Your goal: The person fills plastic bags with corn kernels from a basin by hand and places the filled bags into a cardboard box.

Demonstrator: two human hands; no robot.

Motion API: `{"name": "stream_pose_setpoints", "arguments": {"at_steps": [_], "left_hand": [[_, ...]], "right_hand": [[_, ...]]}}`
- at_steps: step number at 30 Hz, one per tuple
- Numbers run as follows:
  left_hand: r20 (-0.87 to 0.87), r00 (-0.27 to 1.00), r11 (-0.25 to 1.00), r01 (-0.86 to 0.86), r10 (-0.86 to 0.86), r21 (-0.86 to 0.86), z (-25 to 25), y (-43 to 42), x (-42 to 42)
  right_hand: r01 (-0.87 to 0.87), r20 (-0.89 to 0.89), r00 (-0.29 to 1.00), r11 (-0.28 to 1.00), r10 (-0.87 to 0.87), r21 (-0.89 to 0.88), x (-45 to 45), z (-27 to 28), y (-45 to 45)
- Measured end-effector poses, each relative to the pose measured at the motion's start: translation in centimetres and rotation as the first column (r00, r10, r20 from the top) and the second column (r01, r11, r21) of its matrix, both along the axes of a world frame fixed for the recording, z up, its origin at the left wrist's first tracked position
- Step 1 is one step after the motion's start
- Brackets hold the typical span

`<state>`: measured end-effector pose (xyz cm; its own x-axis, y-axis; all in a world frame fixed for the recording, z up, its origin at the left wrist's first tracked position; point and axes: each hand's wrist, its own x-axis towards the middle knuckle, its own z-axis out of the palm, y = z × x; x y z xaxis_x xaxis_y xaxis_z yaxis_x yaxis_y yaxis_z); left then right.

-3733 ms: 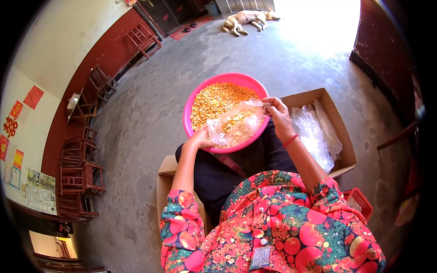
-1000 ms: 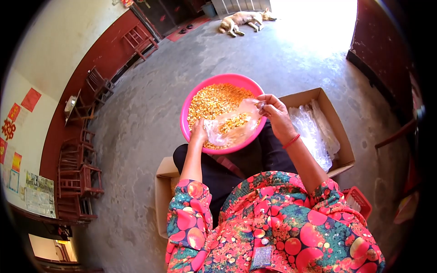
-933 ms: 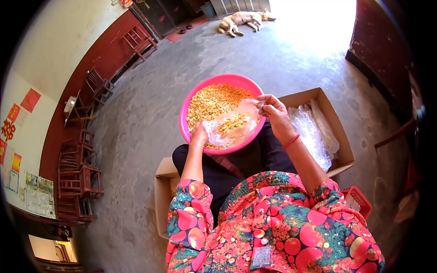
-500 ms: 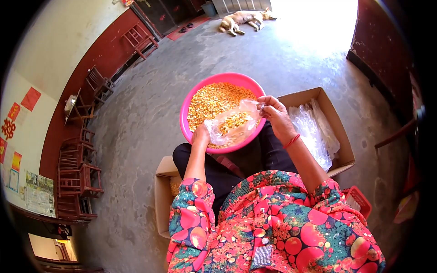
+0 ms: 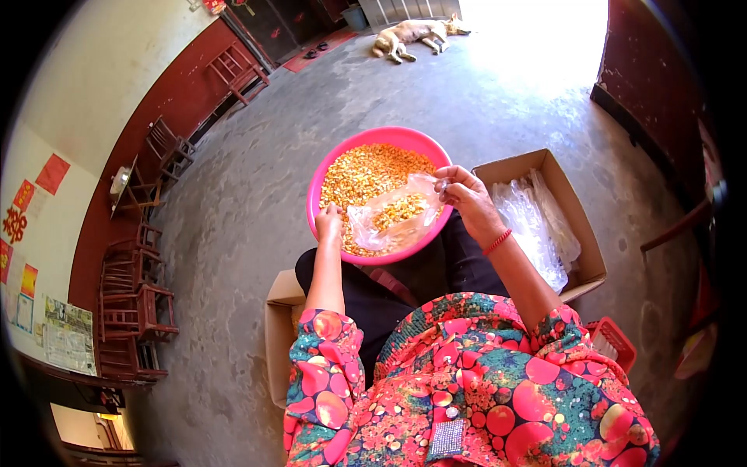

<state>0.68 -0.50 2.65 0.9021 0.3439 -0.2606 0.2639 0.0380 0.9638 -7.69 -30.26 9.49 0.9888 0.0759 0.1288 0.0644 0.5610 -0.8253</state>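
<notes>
Clear plastic bag (image 5: 393,222): it lies slantwise over the near side of the pink basin (image 5: 426,145), above the loose yellow kernels (image 5: 366,173) that fill most of the bottom. Kernels show in the middle of the bag, though I can't tell whether they are inside or underneath. I'd judge that I have it over the basin so that anything slipping from the film drops back among the rest, and that lifting one end keeps the thin sides from clinging together. My right hand (image 5: 469,199), at the basin's right rim, has its fingers closed in a pinch on the bag's upper end. My left hand (image 5: 330,223) is over the basin's left rim, just beside the bag's other end, fingers bent; whether they grip or touch anything I cannot tell. Just right of the basin stands a cardboard box (image 5: 585,237) of clear plastic bundles (image 5: 529,229), probably put there to be within easy reach. A second carton (image 5: 277,342) sits nearer me than the basin, to its left, partly behind my sleeve (image 5: 323,373). Well beyond the basin, a dog (image 5: 412,36) lies on the floor (image 5: 241,210).
</notes>
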Motion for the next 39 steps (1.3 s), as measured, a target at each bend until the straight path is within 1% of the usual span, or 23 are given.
{"name": "stream_pose_setpoints", "arguments": {"at_steps": [1,2,4,5,8,9,11,15,18,20,23,24,26,28,29,30,31,32,33,35,36,38,39], "left_hand": [[0.016,1.000,0.999,0.018,-0.017,-0.047,1.1,-0.6,-0.2],[0.016,1.000,0.999,0.015,-0.015,-0.046,1.9,-1.3,-0.3],[0.059,0.983,0.974,0.179,-0.173,-0.139,3.7,-2.5,-0.2],[0.044,0.956,0.938,0.292,-0.289,-0.189,4.6,-3.1,-0.3],[-0.053,0.830,0.830,0.548,-0.555,-0.104,7.2,-6.1,-1.4],[-0.052,0.830,0.829,0.549,-0.556,-0.104,7.5,-7.0,-1.6],[-0.113,0.715,0.723,0.688,-0.690,-0.059,7.9,-8.7,-1.7],[-0.098,0.710,0.711,0.702,-0.697,0.027,7.8,-10.8,-2.1],[-0.021,0.661,0.649,0.742,-0.750,0.168,6.5,-11.2,-1.8],[0.005,0.639,0.627,0.752,-0.769,0.203,5.2,-10.6,-0.9],[0.071,0.710,0.698,0.661,-0.701,0.274,5.1,-9.9,-0.9],[0.110,0.758,0.752,0.597,-0.643,0.278,5.1,-9.3,-0.7],[0.204,0.826,0.812,0.413,-0.525,0.413,5.3,-7.7,-0.2],[0.308,0.871,0.872,0.228,-0.382,0.434,3.4,-5.2,1.2],[0.370,0.862,0.844,0.112,-0.345,0.525,2.6,-4.1,1.4],[0.390,0.853,0.744,-0.003,-0.347,0.668,1.6,-2.7,1.6],[0.338,0.876,0.667,-0.024,-0.345,0.744,0.9,-1.5,1.5],[0.285,0.898,0.582,-0.040,-0.336,0.812,0.1,-0.4,1.3],[0.286,0.897,0.583,-0.040,-0.337,0.811,-0.3,0.4,0.7],[0.014,0.950,0.335,0.096,-0.311,0.937,-1.1,1.4,-0.1],[0.013,0.950,0.336,0.097,-0.312,0.937,-1.8,1.5,0.1],[0.284,0.860,0.359,-0.128,-0.425,0.924,-4.4,2.0,0.9],[0.237,0.846,0.294,-0.101,-0.478,0.951,-6.1,2.6,1.8]], "right_hand": [[-0.003,-0.003,1.000,1.000,0.003,0.002,0.0,0.0,0.0],[-0.007,-0.007,1.000,1.000,0.007,0.004,0.0,-0.1,0.0],[-0.006,-0.013,1.000,1.000,0.006,0.004,0.1,-0.1,0.2],[-0.001,-0.017,1.000,1.000,0.001,0.003,0.1,-0.1,0.3],[-0.006,-0.023,1.000,1.000,0.006,0.009,0.0,0.0,0.4],[-0.004,-0.021,1.000,1.000,0.005,0.009,0.0,0.1,0.4],[-0.002,-0.020,1.000,1.000,0.002,0.001,0.0,0.2,0.3],[0.011,-0.016,1.000,1.000,-0.010,0.019,0.0,0.7,0.2],[0.009,-0.024,1.000,1.000,-0.008,0.026,0.0,0.5,-0.1],[0.022,-0.031,0.999,0.999,-0.021,0.026,0.0,0.5,-0.1],[0.019,-0.034,0.999,1.000,-0.019,0.016,0.2,0.2,-0.2],[0.017,-0.033,0.999,1.000,-0.017,0.016,0.2,0.0,-0.2],[0.005,-0.028,1.000,1.000,-0.004,0.026,0.3,-0.3,-0.3],[0.010,-0.027,1.000,1.000,-0.010,0.020,0.1,-0.1,-0.4],[0.014,-0.026,1.000,1.000,-0.013,0.017,0.1,-0.1,-0.3],[0.013,-0.024,1.000,1.000,-0.012,0.016,0.1,0.0,-0.3],[0.016,-0.025,1.000,0.999,-0.015,0.035,0.1,0.0,-0.2],[0.021,-0.026,0.999,0.998,-0.020,0.052,0.1,0.0,-0.1],[0.022,-0.025,0.999,0.998,-0.021,0.051,0.0,0.1,-0.1],[0.016,-0.028,0.999,0.999,-0.015,0.050,-0.1,0.1,-0.2],[0.017,-0.030,0.999,0.999,-0.016,0.049,-0.1,0.1,-0.2],[0.006,-0.022,1.000,1.000,-0.006,0.026,0.0,-0.1,-0.2],[0.003,-0.025,1.000,1.000,-0.003,0.023,-0.1,-0.2,-0.2]]}}
